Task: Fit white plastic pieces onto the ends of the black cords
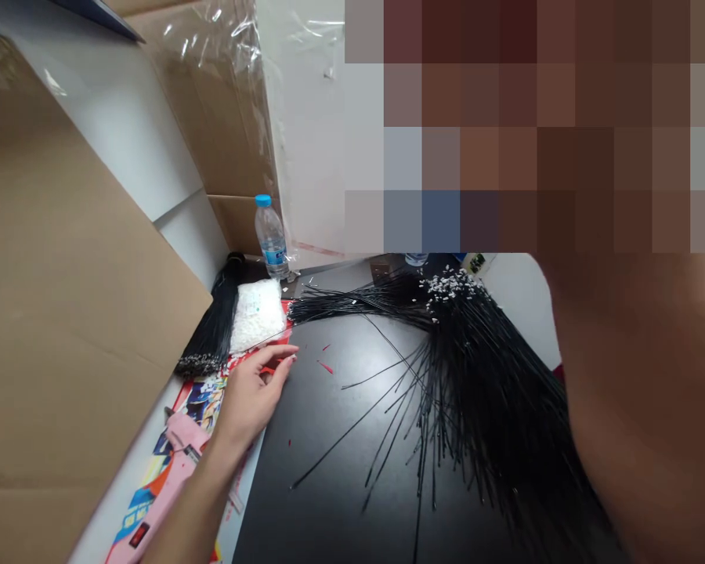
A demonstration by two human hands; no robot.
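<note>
My left hand is over the left edge of the black tabletop, its thumb and forefinger closed in a pinch. At the fingertips shows a tiny white piece, too small to name. Just behind the hand lies a clear bag of small white pieces. A large heap of thin black wires with white tips at the far end spreads over the right of the table. Another bundle of black wires lies across the back. My right hand is not visible.
A pink glue gun lies on colourful printed paper beside my left forearm. A water bottle with a blue cap stands at the back. More black wires rest by the cardboard at left. A bare limb fills the right side; blocks hide the upper right.
</note>
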